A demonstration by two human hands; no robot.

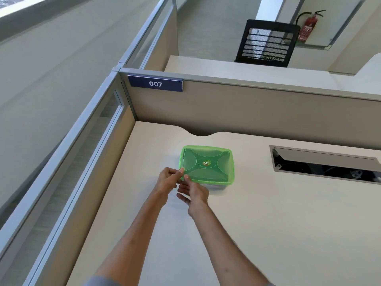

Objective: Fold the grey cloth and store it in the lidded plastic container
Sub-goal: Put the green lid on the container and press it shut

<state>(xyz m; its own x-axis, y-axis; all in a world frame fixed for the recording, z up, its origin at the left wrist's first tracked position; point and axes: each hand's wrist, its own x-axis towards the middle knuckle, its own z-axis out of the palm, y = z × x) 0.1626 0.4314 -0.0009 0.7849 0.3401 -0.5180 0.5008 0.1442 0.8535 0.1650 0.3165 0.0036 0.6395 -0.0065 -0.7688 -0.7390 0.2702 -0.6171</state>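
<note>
Pinching at the near-left corner of the green lid (207,164), both hands work the same spot: the left hand (168,179) has its fingers (181,169) drawn together on the corner's rim, and the right hand (193,191) sets a fingertip on the lid edge just beside them while its other fingers hang loosely curled below. The lid sits flat on the plastic container (216,185), so the box reads as closed.

The grey cloth cannot be picked out with certainty; a darker shape shows faintly through the lid, which may be the cloth already folded inside, but the tint hides it.

My judgement is that the step in hand concerns the lid at this corner, either pressing it home or prying it up; one frame does not settle which. If it is sealing, the next move calls for firm presses along the remaining rim; if opening, a steady peel upward while the base is held down.

The lid is translucent, glossy plastic, a rounded rectangle with a raised cross pattern and a small round sticker at its centre. Under the container lies the pale, smooth, matte table (268,213), with a metal-framed cable slot (325,162) well to the container's right and a beige partition (257,104) behind it.
</note>
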